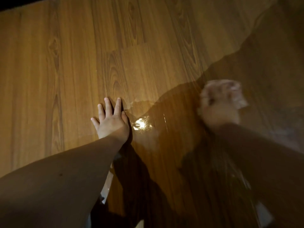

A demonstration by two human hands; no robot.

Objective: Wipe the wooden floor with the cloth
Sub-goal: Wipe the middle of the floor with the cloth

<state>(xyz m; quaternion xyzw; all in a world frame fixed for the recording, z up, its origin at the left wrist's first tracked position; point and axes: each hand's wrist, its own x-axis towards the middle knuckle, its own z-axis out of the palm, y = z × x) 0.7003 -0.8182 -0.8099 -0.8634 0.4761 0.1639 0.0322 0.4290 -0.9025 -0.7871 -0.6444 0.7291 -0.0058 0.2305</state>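
A bare left forearm (54,175) fills the near left corner and reaches away from the viewer to the left hand (111,120), which lies palm down on the wooden floor (65,63). Its fingers (107,106) are straight and spread apart, flat against the boards and holding nothing. Just to the right of this hand a small wet patch (139,125) shines with a bright glare, and thin wet streaks run near it. Further right, well apart from the left hand, the right hand (218,112) shows only as a blur at floor level. Its fingers appear bunched round a pale, pinkish cloth (225,91), though the blur hides the detail. The cloth sticks out on the far side of that hand and sits low against the floor, right of centre. The right forearm (263,153) comes in from the near right edge. A broad dark shadow (271,63) covers the right part of the floor, while the left part is lit warm brown, with grain and plank seams visible
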